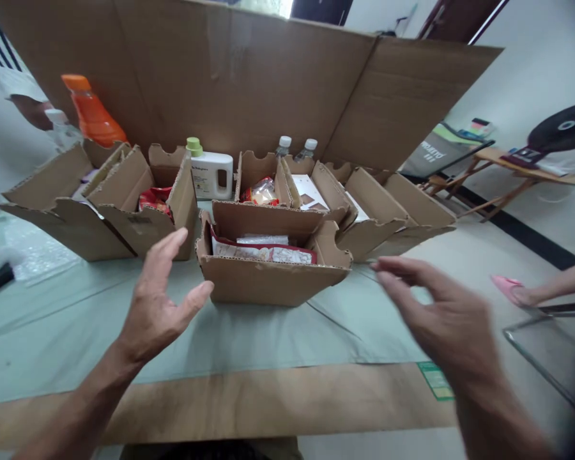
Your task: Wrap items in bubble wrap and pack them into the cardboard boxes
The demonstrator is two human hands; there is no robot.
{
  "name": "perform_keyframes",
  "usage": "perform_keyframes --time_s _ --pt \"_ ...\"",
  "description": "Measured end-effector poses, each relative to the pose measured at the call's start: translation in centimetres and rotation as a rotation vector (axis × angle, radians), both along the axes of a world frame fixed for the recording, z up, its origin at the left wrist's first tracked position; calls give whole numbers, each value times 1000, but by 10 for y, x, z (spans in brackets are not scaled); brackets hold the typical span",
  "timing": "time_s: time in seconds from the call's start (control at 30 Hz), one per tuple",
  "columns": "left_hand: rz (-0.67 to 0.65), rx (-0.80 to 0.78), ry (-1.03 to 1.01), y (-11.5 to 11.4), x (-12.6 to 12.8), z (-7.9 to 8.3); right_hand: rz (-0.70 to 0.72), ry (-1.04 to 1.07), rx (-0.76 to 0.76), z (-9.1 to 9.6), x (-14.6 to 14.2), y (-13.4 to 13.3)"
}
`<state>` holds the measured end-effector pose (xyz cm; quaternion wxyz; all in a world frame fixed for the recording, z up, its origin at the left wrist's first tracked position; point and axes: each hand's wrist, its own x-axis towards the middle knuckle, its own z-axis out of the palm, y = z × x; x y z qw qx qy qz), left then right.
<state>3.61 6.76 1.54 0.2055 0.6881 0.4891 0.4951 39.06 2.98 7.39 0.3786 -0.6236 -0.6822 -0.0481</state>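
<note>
Cardboard box [274,282] sits just right of the left hand [156,310], spread wide. The right hand [438,313] opens narrower.

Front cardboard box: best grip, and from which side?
Probably both short end walls, one palm coming in from each side. The front cardboard box stands upright, open-topped and wider than deep; the left hand and right hand are open at opposite ends.
</note>
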Motion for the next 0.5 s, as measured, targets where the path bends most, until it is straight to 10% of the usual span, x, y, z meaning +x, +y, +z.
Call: perform_keyframes --time_s 0.2,0.3,0.5 --pt "-210 -355 -382 -7 39 -53 219 408 -284 -91 -40 13" --pt "-162 -393 -427 -41 31 -64 155 421 -237 -101 -62 -18" --pt "172 -539 -416 -121 -67 -71 381 278 -137 -86 -127 -68"
